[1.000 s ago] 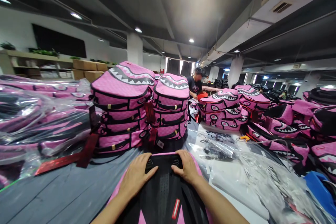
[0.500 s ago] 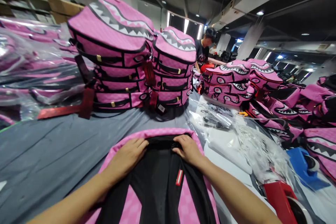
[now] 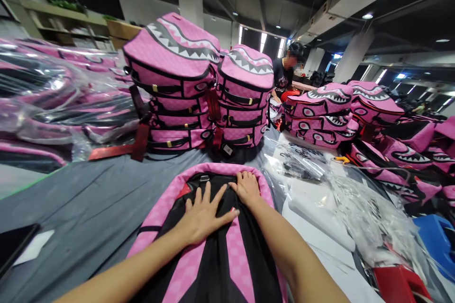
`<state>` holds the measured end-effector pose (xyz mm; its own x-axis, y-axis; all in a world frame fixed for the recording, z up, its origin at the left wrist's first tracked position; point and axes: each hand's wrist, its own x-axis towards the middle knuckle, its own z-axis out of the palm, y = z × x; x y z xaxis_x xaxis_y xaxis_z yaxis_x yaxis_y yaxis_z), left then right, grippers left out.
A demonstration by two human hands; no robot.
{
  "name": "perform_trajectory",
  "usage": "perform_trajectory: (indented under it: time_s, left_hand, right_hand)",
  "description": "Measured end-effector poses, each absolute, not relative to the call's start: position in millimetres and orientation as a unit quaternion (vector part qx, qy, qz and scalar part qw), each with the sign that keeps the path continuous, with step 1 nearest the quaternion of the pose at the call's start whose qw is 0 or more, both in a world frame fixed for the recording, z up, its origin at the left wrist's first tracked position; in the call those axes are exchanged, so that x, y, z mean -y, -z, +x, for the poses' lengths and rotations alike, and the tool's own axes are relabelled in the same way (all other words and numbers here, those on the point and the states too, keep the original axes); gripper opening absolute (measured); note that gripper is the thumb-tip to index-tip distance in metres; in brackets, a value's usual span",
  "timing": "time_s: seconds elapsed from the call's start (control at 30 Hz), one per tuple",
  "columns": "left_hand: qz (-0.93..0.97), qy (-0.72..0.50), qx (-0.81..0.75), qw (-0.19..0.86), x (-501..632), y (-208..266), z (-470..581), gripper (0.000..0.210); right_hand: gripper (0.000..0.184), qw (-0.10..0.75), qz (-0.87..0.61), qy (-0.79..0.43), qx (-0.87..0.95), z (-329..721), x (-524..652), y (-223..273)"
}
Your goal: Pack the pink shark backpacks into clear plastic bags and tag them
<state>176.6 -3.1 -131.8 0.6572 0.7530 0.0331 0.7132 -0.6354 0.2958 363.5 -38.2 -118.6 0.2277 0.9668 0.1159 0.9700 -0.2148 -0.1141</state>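
On the bench (image 3: 88, 208) lies the bag (image 3: 215, 265); the left hand (image 3: 201, 218) has moved from its top edge to spread over its black back, leaving only the right hand (image 3: 248, 188) there, curled, whether pinching cannot be told.

A grey cloth-covered table (image 3: 88, 189). Nearest the viewer lies a pink-and-black backpack (image 3: 197, 265); beyond it stand two tall stacks of pink backpacks (image 3: 177, 83). At left, a white slip of paper (image 3: 37, 246); at right, clear plastic bags (image 3: 369, 208).
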Motion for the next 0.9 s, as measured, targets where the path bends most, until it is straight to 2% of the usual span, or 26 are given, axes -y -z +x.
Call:
perform_trajectory:
  time_s: [0.07, 0.13, 0.33, 0.53, 0.63, 0.73, 0.8, 0.87, 0.9]
  left_hand:
    - [0.886, -0.037, -0.441, 0.141, 20, 132, 180, 0.088]
    - [0.884, -0.042, -0.447, 0.134, 27, 131, 183, 0.079]
    - [0.873, -0.146, -0.454, 0.102, 26, 138, 189, 0.062]
    - [0.863, -0.227, -0.434, 0.123, 20, 129, 178, 0.053]
    - [0.909, -0.194, -0.323, 0.178, 47, 100, 144, 0.041]
    - [0.950, -0.140, -0.124, 0.249, 97, 84, 108, 0.027]
    - [0.963, -0.166, -0.023, 0.210, 122, 91, 97, 0.026]
    - [0.964, -0.221, 0.027, 0.146, 132, 113, 100, 0.016]
    - [0.961, -0.246, 0.035, 0.122, 132, 126, 103, 0.018]
  right_hand:
    - [0.047, 0.086, -0.787, 0.005, 0.611, 356, 40, 109]
    - [0.048, 0.088, -0.793, -0.003, 0.603, 348, 53, 99]
    - [0.054, 0.093, -0.745, -0.059, 0.658, 316, 150, 102]
    - [0.059, 0.061, -0.741, -0.011, 0.669, 293, 152, 121]
    - [0.061, 0.076, -0.744, -0.001, 0.664, 292, 141, 135]
    - [0.062, 0.101, -0.741, 0.010, 0.663, 293, 140, 150]
    - [0.060, 0.121, -0.740, 0.022, 0.661, 294, 140, 156]
    - [0.057, 0.147, -0.742, 0.032, 0.653, 296, 140, 157]
    - [0.054, 0.164, -0.744, 0.031, 0.647, 298, 141, 154]
